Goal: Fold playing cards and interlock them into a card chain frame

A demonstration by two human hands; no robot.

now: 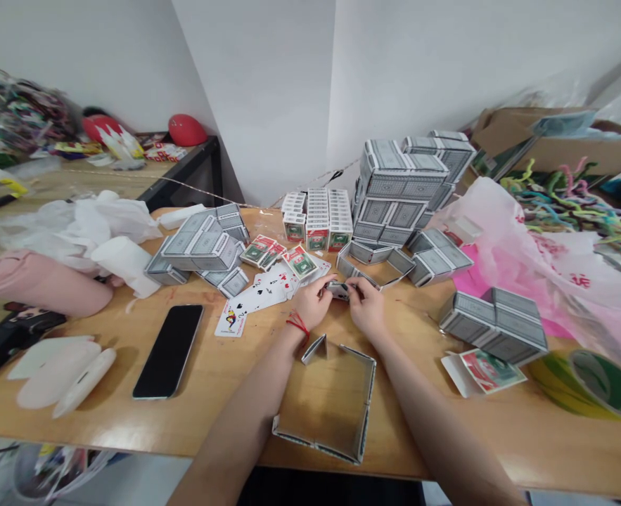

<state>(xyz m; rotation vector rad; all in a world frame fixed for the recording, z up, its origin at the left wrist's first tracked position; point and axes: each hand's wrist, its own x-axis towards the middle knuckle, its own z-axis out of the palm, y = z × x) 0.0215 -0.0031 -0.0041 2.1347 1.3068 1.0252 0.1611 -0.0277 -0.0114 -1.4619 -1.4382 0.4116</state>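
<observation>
At the middle of the table, my left hand and my right hand pinch a playing card between them. It looks bent, though fingers cover much of it. A red string bracelet circles my left wrist. Between my forearms stands an open frame of folded playing cards, with a small folded card at its upper left. Just beyond my hands is another folded-card frame. Loose playing cards lie spread face up left of my left hand, below several red and green card boxes.
Stacked blocks of folded cards rise at the back right, beside rows of card boxes. More blocks stand left and right. A phone, white case, pink roll and tape roll lie around.
</observation>
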